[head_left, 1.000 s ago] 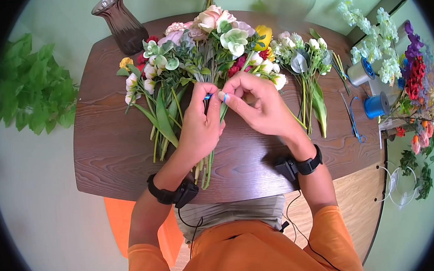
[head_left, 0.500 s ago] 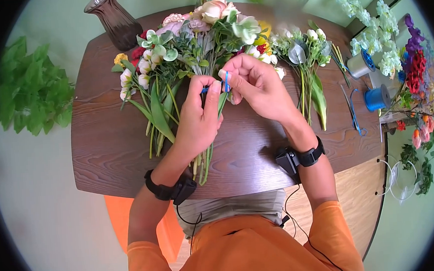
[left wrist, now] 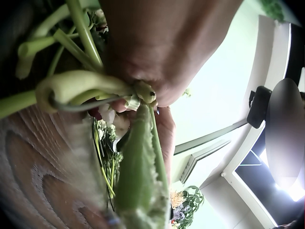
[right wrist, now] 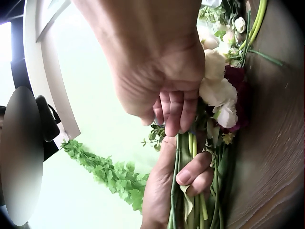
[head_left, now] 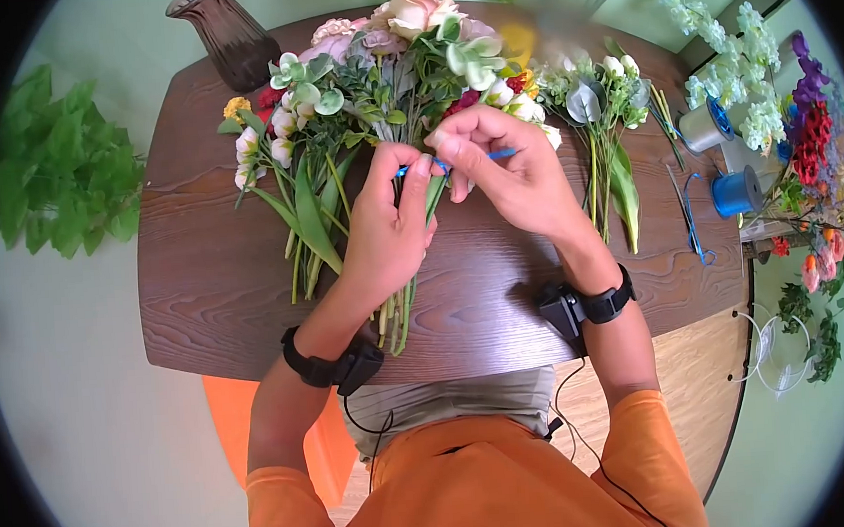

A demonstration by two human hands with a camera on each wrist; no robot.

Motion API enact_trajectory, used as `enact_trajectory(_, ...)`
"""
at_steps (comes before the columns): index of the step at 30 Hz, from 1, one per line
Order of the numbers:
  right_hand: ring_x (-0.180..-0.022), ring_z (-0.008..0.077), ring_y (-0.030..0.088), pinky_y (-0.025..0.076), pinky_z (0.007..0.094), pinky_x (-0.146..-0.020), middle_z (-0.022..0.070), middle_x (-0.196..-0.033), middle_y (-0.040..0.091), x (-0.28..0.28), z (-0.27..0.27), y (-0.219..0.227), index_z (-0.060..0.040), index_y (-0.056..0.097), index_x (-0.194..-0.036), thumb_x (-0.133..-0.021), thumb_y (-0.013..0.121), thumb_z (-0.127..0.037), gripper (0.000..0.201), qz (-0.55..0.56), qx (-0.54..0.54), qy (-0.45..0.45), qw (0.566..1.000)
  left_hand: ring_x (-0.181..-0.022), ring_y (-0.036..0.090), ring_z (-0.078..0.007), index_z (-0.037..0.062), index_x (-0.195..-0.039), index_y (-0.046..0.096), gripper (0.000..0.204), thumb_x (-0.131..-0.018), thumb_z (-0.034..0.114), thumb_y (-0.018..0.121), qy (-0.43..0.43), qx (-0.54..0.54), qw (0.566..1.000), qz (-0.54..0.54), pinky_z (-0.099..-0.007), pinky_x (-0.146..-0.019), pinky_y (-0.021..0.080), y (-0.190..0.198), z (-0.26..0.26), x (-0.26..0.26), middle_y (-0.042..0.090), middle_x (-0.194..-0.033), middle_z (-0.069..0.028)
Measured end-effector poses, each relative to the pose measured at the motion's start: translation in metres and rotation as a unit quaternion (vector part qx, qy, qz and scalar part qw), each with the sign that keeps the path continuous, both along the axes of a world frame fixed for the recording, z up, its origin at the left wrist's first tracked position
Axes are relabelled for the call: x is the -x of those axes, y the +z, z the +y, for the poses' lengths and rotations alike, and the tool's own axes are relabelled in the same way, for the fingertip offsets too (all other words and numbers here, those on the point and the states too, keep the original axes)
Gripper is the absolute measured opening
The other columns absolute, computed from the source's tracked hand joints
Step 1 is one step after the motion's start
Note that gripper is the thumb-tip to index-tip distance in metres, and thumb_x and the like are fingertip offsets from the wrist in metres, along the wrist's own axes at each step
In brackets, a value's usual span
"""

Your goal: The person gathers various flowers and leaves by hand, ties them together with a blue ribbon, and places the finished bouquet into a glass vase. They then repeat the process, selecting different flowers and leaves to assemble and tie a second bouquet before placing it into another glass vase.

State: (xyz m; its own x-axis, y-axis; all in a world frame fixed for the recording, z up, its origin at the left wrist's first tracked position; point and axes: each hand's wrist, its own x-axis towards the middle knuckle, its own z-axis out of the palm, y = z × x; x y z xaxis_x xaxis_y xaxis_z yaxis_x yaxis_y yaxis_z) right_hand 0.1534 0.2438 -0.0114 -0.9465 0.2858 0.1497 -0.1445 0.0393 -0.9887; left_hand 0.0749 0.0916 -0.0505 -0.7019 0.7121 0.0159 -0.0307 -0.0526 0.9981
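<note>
The left hand (head_left: pixel 395 212) grips the stems (head_left: pixel 401 313) of a large bouquet (head_left: pixel 391 72) below its blooms; in the right wrist view its fingers (right wrist: pixel 193 174) curl round the green stems (right wrist: pixel 177 186). A blue ribbon (head_left: pixel 502 152) crosses at the stems between both hands. The right hand (head_left: pixel 508 176) pinches the ribbon with thumb and forefinger beside the left thumb. In the left wrist view the cut stem ends and a green leaf (left wrist: pixel 138 167) fill the foreground, and part of the left hand (left wrist: pixel 152 52) shows above them.
A smaller flower bunch (head_left: pixel 586 108) lies to the right, by a white spool (head_left: pixel 706 127), a blue spool (head_left: pixel 735 192) and scissors (head_left: pixel 681 204). A brown glass vase (head_left: pixel 225 39) stands back left. More flowers (head_left: pixel 809 143) are beyond the table's right edge.
The ribbon end between the right fingers, upright half a second ago, now points out to the right. The right hand first moved slightly away from the left, while the left kept its grip on the stems.
</note>
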Motion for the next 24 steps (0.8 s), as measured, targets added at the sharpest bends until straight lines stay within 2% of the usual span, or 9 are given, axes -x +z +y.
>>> enact_trajectory(3, -0.072, 0.0051, 0.059, 0.048, 0.0210, -0.067, 0.0005, -0.085, 0.065, -0.001, -0.001, -0.004, -0.0011, 0.061, -0.118, -0.092, 0.077, -0.014, 0.033, 0.081, -0.032, 0.031, 0.996, -0.053, 0.049, -0.0059, 0.0074, -0.111, 0.048, 0.016, -0.110, 0.024, 0.048, -0.002, -0.011, 1.000, -0.011, -0.0236, -0.044, 0.038, -0.002, -0.001, 0.003, 0.055, -0.075, -0.0017)
enact_trajectory(7, -0.077, 0.0048, 0.060, 0.048, 0.0204, -0.070, 0.0009, -0.089, 0.066, -0.003, -0.004, -0.008, -0.0013, 0.056, -0.127, -0.087, 0.081, -0.009, 0.048, 0.091, -0.020, 0.041, 0.995, -0.052, 0.049, -0.0062, 0.0068, -0.111, 0.048, 0.016, -0.110, 0.023, 0.048, 0.012, -0.019, 1.000, -0.005, -0.0242, -0.044, 0.038, 0.000, -0.001, 0.004, 0.054, -0.074, -0.0015)
enact_trajectory(9, -0.074, 0.0049, 0.061, 0.049, 0.0210, -0.067, 0.0010, -0.085, 0.067, 0.001, -0.007, -0.013, 0.0003, 0.063, -0.117, -0.087, 0.080, -0.008, 0.035, 0.066, -0.080, -0.037, 0.994, -0.051, 0.049, -0.0065, 0.0065, -0.111, 0.047, 0.015, -0.110, 0.021, 0.049, 0.017, -0.011, 1.000, -0.011, -0.0249, -0.044, 0.039, 0.001, -0.001, 0.002, 0.054, -0.072, -0.0013)
enact_trajectory(10, -0.074, 0.0049, 0.061, 0.049, 0.0210, -0.067, 0.0010, -0.085, 0.067, 0.001, -0.008, -0.013, 0.0003, 0.063, -0.117, -0.087, 0.080, -0.008, 0.035, 0.068, -0.082, -0.037, 0.994, -0.051, 0.049, -0.0065, 0.0065, -0.111, 0.047, 0.015, -0.110, 0.021, 0.049, 0.018, -0.014, 1.000, -0.010, -0.0249, -0.044, 0.039, 0.002, -0.001, 0.002, 0.054, -0.072, -0.0013)
enact_trajectory(12, -0.068, 0.0047, 0.061, 0.049, 0.0223, -0.062, 0.0011, -0.078, 0.068, 0.000, -0.010, -0.013, 0.0021, 0.068, -0.101, -0.089, 0.078, -0.007, 0.017, 0.042, -0.143, -0.076, 0.986, -0.055, 0.048, -0.0052, 0.0083, -0.110, 0.043, 0.009, -0.111, 0.017, 0.044, -0.004, 0.014, 1.000, 0.004, -0.0219, -0.045, 0.037, 0.003, -0.003, 0.002, 0.050, -0.087, -0.0021)
enact_trajectory(13, -0.062, 0.0048, 0.059, 0.049, 0.0235, -0.057, 0.0025, -0.073, 0.069, 0.003, -0.014, -0.013, 0.0030, 0.070, -0.089, -0.091, 0.076, -0.007, 0.012, 0.061, -0.139, -0.108, 0.982, -0.055, 0.048, -0.0052, 0.0083, -0.110, 0.043, 0.009, -0.111, 0.017, 0.044, -0.003, 0.012, 1.000, 0.005, -0.0219, -0.045, 0.037, 0.003, -0.003, 0.001, 0.050, -0.087, -0.0021)
enact_trajectory(15, -0.062, 0.0047, 0.059, 0.049, 0.0234, -0.057, 0.0023, -0.074, 0.069, 0.003, -0.017, -0.013, 0.0030, 0.069, -0.091, -0.091, 0.076, -0.007, 0.012, 0.054, -0.131, -0.127, 0.982, -0.051, 0.052, -0.0071, 0.0059, -0.111, 0.047, 0.016, -0.109, 0.022, 0.050, 0.013, -0.003, 1.000, 0.013, -0.0257, -0.045, 0.040, 0.000, -0.002, 0.000, 0.054, -0.070, -0.0013)
enact_trajectory(20, -0.063, 0.0042, 0.061, 0.051, 0.0238, -0.058, 0.0011, -0.075, 0.069, 0.000, -0.025, -0.004, 0.0023, 0.068, -0.094, -0.092, 0.074, -0.007, 0.012, 0.034, -0.084, -0.173, 0.981, -0.050, 0.052, -0.0074, 0.0056, -0.111, 0.048, 0.017, -0.109, 0.023, 0.049, 0.016, -0.011, 0.999, 0.031, -0.0256, -0.045, 0.041, -0.001, -0.002, -0.002, 0.054, -0.070, -0.0016)
enact_trajectory(24, -0.062, 0.0097, 0.064, 0.052, 0.0257, -0.059, 0.0044, -0.077, 0.069, -0.002, -0.023, -0.006, 0.0017, 0.069, -0.096, -0.091, 0.075, -0.005, 0.010, 0.056, -0.179, -0.168, 0.968, -0.050, 0.053, -0.0079, 0.0055, -0.111, 0.048, 0.016, -0.110, 0.021, 0.049, 0.024, -0.014, 0.999, 0.044, -0.0260, -0.046, 0.041, 0.000, -0.002, -0.002, 0.055, -0.070, -0.0025)
